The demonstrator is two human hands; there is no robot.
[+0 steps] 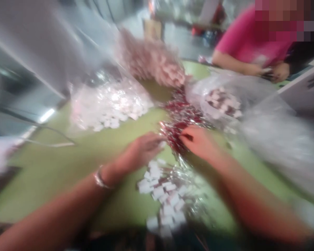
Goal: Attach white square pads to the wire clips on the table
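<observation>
The picture is smeared by motion. My left hand (145, 149), with a pale bracelet at the wrist, is closed, and a small white piece (162, 144) shows at its fingertips. Facing it, my right hand (199, 139) pinches at the edge of a pile of shiny red and silver pieces (183, 113); what lies between its fingers is too blurred to make out. Below both hands lies a heap of small white square tags (169, 198), with clear, glinting strips (196, 191) running off to the right.
A clear bag of white pieces (112, 104) lies at the left on the green table (54, 167). Behind is a pinkish bundle (154, 61). Another plastic bag (222, 101) sits at the right. Across the table a person in a pink top (240, 38) handles something small.
</observation>
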